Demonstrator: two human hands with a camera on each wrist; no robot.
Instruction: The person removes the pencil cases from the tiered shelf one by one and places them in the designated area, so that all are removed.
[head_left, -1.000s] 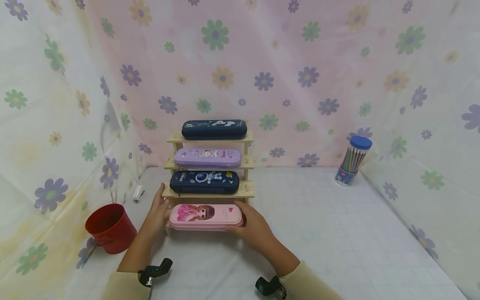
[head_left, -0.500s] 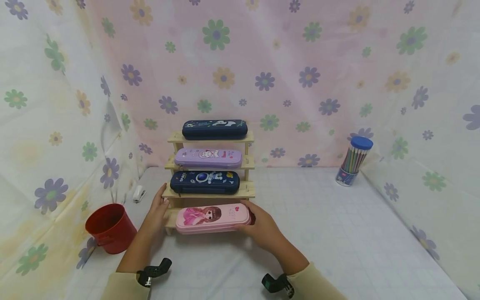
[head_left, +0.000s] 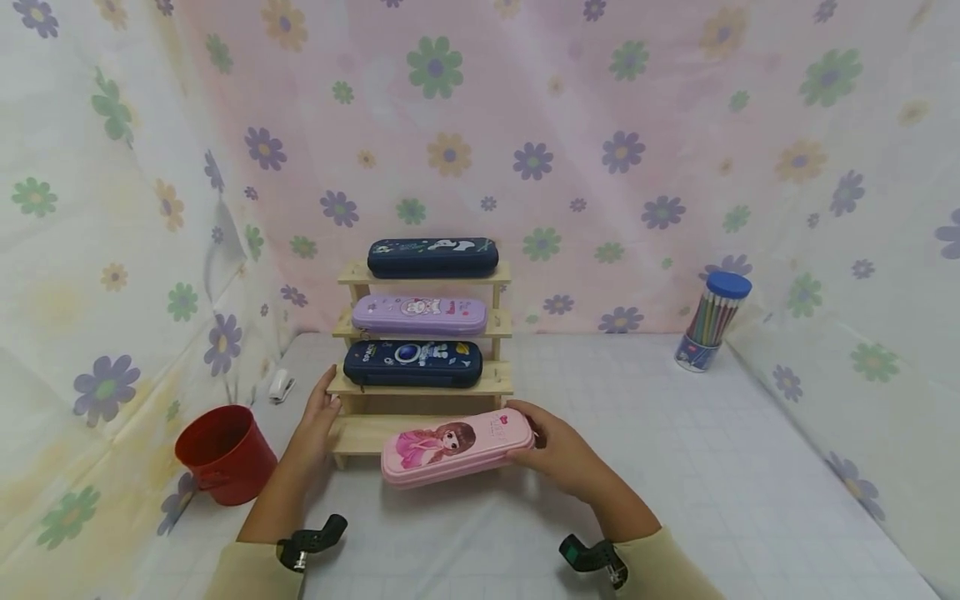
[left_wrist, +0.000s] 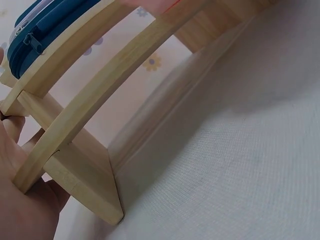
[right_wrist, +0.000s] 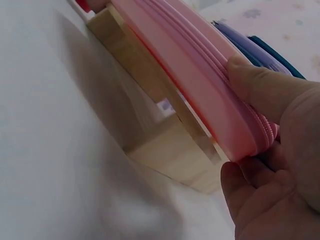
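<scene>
A pink pencil case [head_left: 457,450] with a doll picture is held by its right end in my right hand [head_left: 558,450]. It slants over the front of the bottom step, its left end lower and nearer me. In the right wrist view, the thumb [right_wrist: 265,82] lies on the lid side and the other fingers are underneath. My left hand [head_left: 315,421] grips the left side of a stepped wooden rack [head_left: 363,435]. On the steps above lie a dark blue space pencil case [head_left: 412,364], a purple one [head_left: 420,314] and a dark blue panda one [head_left: 433,258].
A red bucket [head_left: 225,454] stands left of my left forearm. Behind it is a small white object [head_left: 281,387]. At the back right stands a blue-lidded tub of pencils [head_left: 708,323]. Flowered cloth [head_left: 525,100] hangs around the white-covered table [head_left: 660,475].
My right hand has drawn the pink pencil case right and toward me, off its level place on the bottom step, and it has tilted. The left hand has stayed at the rack.
</scene>
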